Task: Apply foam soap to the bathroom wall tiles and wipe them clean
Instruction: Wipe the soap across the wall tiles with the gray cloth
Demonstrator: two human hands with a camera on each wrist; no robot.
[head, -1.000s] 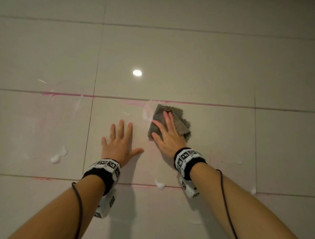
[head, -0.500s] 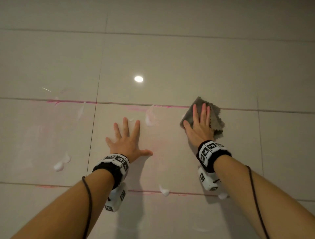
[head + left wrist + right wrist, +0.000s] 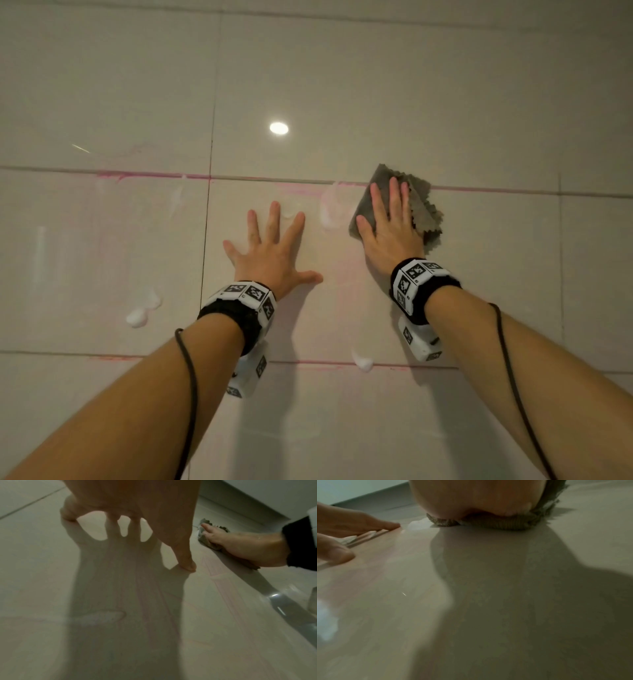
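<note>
My right hand (image 3: 390, 222) lies flat with straight fingers on a folded grey cloth (image 3: 423, 209) and presses it against the beige wall tiles (image 3: 342, 85), across a pink-stained grout line (image 3: 479, 189). A smear of white foam (image 3: 330, 210) sits just left of the cloth. My left hand (image 3: 272, 250) is spread flat on the tile, fingers apart, holding nothing. In the right wrist view the cloth (image 3: 496, 522) is squashed under my palm, with foam (image 3: 418, 525) beside it. The left wrist view shows my right hand (image 3: 240, 547) on the cloth (image 3: 203, 539).
Foam blobs cling at the lower left (image 3: 137, 317) and on the lower grout line (image 3: 363, 363). Pink streaks mark the grout (image 3: 147, 175) and faintly tint the tile. A ceiling light is reflected (image 3: 278, 128) on the glossy tile above.
My right hand has slid the cloth to the right and upward, from beside my left hand onto the pink grout line. My left hand has stayed flat on the same tile.
</note>
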